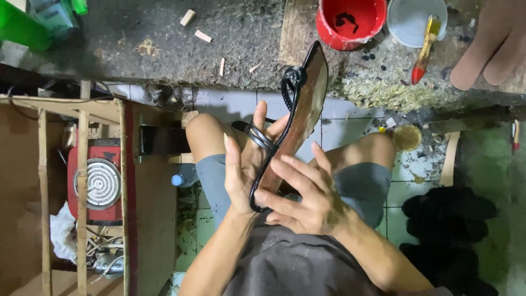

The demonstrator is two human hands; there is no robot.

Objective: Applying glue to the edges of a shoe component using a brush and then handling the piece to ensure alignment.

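I hold a flat sandal [304,104] on edge over my lap, its brown sole face turned right and a black knotted strap [289,81] at its upper end. My left hand [245,164] lies against the left side of the sandal with black straps looped around the fingers. My right hand [304,193] supports the lower end of the sole from the right, fingers spread along it.
A worn workbench edge [219,60] runs across the top with wood chips, a red bucket [350,21], a white bowl [408,21] holding a brush [426,48], and another person's hand [490,41]. A red electric hotplate [101,183] sits left inside a wooden frame. Black material [446,230] lies on the floor at right.
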